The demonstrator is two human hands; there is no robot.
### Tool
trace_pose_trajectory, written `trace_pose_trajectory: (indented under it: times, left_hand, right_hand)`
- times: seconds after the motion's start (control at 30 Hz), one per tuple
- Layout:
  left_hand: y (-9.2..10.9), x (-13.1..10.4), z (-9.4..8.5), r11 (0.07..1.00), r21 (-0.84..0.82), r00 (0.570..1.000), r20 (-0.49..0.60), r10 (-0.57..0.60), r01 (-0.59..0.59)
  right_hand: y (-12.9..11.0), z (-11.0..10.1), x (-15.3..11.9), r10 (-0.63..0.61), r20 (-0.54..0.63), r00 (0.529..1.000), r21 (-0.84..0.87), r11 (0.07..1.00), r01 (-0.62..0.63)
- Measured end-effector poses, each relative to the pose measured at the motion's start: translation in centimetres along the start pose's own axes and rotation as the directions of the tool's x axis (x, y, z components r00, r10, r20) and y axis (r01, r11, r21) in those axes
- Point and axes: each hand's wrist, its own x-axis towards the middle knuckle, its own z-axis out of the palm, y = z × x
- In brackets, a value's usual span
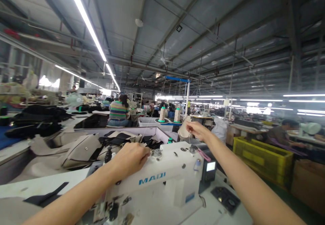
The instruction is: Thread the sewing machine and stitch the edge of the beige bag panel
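A white sewing machine (152, 181) marked MADI stands before me. Over the top of its arm is my left hand (134, 157), fingers curled together beside a round metal thread tension knob (156, 154). Whatever those fingertips pinch is hidden. My right hand (198, 130) is raised above the machine's right end, its fingertips closed in a pinch. A thin thread appears to run down from them towards the machine top. Behind the machine, two cream thread cones (162, 115) with green tops sit on a stand. A beige piece (183, 131) shows just behind my right fingers.
Beige and black cut pieces (81, 148) fill a bin on the left behind the machine. A small control panel (209, 169) is at the machine's right end. Further right stands a yellow crate (262, 160). Co-workers sit ahead, one in a striped top (118, 111), and at right.
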Motion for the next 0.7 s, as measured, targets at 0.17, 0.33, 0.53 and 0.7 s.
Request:
trace_pose_trajectory:
  times: [0.17,0.33,0.53,0.7]
  left_hand:
    - [-0.1,0.1,0.3,1.0,0.006,1.0,0.004,-0.002,0.002]
    - [-0.2,0.0,0.4,1.0,0.0,1.0,0.007,-0.006,0.006]
    - [-0.3,0.0,0.3,1.0,-0.01,1.0,0.008,0.004,-0.004]
    - [-0.3,0.0,0.3,1.0,-0.025,1.0,0.003,0.002,-0.002]
  right_hand:
    - [1.2,-1.8,1.6,0.025,-0.263,0.964,0.133,0.991,0.01]
    - [2.0,-2.1,0.9,0.019,-0.237,0.971,0.257,0.965,0.044]
    - [1.6,-5.2,0.5,0.071,-0.287,0.955,0.373,0.927,0.043]
    - [3.0,-9.8,-2.5,0.126,-0.245,0.961,0.401,0.916,-0.018]
